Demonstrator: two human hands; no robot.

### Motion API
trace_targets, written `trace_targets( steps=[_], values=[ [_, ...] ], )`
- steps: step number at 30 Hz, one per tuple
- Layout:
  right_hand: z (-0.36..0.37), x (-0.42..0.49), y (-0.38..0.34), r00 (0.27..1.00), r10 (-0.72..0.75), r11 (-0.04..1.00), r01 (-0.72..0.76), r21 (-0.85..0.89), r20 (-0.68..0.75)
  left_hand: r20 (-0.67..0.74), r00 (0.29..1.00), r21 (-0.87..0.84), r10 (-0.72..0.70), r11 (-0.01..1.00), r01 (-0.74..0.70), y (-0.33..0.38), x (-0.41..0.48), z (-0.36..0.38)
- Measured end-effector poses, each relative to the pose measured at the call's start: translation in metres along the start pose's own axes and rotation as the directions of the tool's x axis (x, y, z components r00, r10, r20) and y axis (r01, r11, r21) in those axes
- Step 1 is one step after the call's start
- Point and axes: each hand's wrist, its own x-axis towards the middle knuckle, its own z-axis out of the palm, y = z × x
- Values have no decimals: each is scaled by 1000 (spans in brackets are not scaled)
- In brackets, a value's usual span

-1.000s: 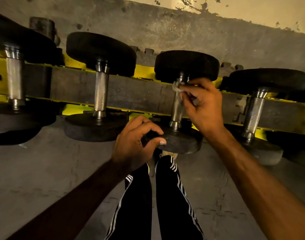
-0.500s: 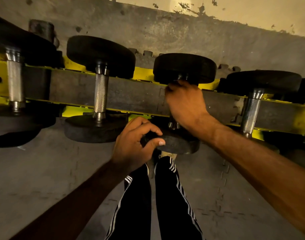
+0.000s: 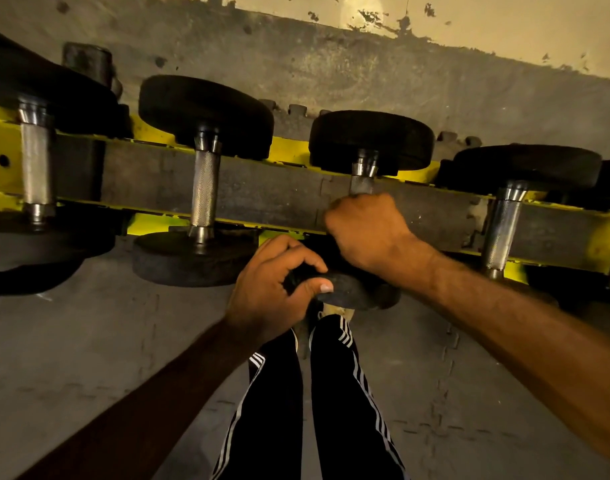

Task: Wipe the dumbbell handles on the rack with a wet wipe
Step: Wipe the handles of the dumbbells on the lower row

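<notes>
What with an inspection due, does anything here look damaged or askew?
Yes: the cream wall paint is chipped in dark patches above the rack. The dumbbells sit in line, none askew.

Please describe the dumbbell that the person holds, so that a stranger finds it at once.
A yellow rack along the wall carries a row of black dumbbells. Take the third dumbbell from the left. Only it has hands on it: the right hand grips its handle, the left hand holds its near plate.

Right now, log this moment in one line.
right hand grips third dumbbell handle | left hand holds its near weight | wipe not visible
</notes>
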Motion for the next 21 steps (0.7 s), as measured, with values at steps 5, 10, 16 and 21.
trace_targets(
  steps=[5, 10, 16, 21],
  values=[
    [5, 10, 18, 964, 213, 976, -217, -5, -160, 16, 1000, 18, -1, 1000, 1, 2, 1, -2],
    [0, 8, 1, 988, 133, 989, -138, -58, -76, 12, 1000, 54, 16, 998, -16, 6, 2, -2],
    [-8, 23, 6, 973, 208, 974, -215, -69, -98, 26, 1000, 82, 15, 996, -17, 6, 1, -5],
    [11, 0, 13, 993, 18, 1000, -19, -10, -119, 61, 990, 189, 126, 973, -135, 9, 2, -6]
  ],
)
